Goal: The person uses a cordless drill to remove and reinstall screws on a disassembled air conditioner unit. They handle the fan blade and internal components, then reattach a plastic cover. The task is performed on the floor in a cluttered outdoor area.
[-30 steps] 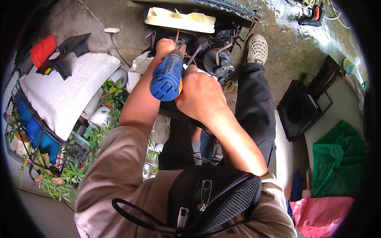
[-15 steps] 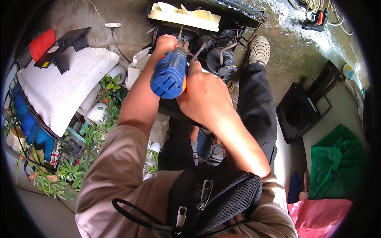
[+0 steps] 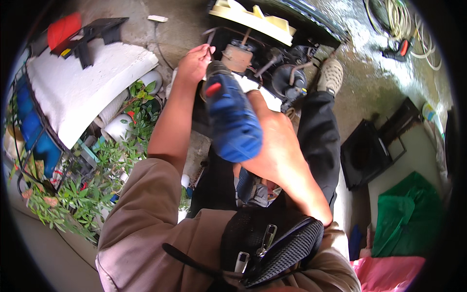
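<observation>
Close below your chin hangs a black mesh pouch [image 3: 272, 243]. Just above it, your right hand [image 3: 275, 151] is closed around the grip of a blue power drill [image 3: 228, 114], which points away from you toward the dark machine [image 3: 272, 68]. Further out, left of the drill, your left hand [image 3: 194, 62] pinches something thin at the machine's top with its fingers nearly closed; what it is, you cannot tell. Beyond both hands lies a cream plastic cover [image 3: 253, 22]. Left of your left hand stand green plants [image 3: 97, 185].
</observation>
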